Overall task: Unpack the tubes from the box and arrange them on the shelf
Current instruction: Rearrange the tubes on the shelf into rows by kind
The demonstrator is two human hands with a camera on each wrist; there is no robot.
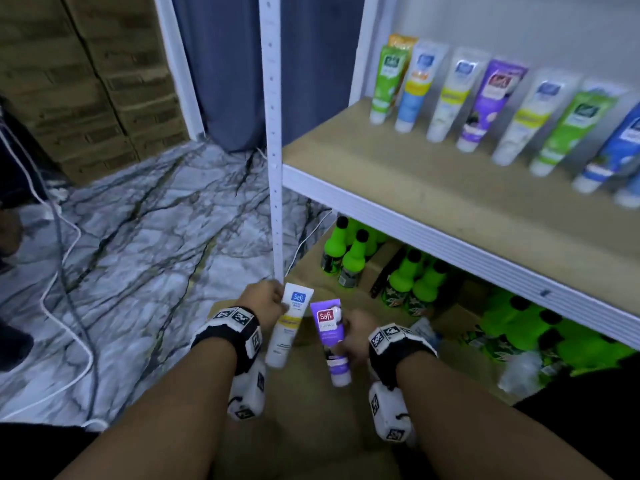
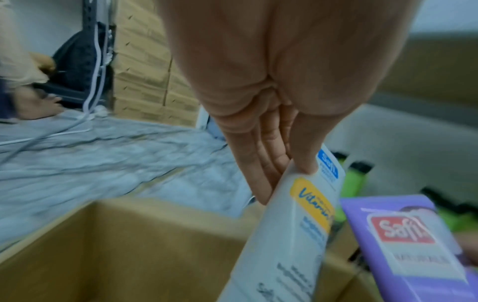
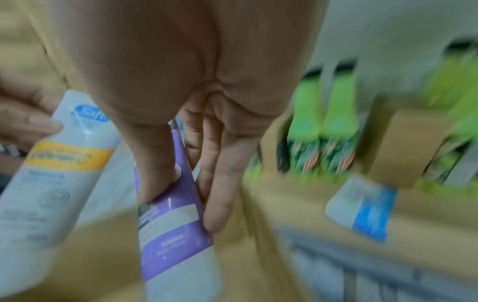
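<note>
Wooden shelf [image 1: 398, 174] bears a row of standing tubes [image 1: 491, 109].

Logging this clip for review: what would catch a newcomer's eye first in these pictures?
First, the two tubes held low in the middle over the open box: the left hand pinches a white tube, the right hand a purple tube. Next, the row of tubes standing caps down on the shelf at upper right. Bright green bottles crowd the level below.
</note>
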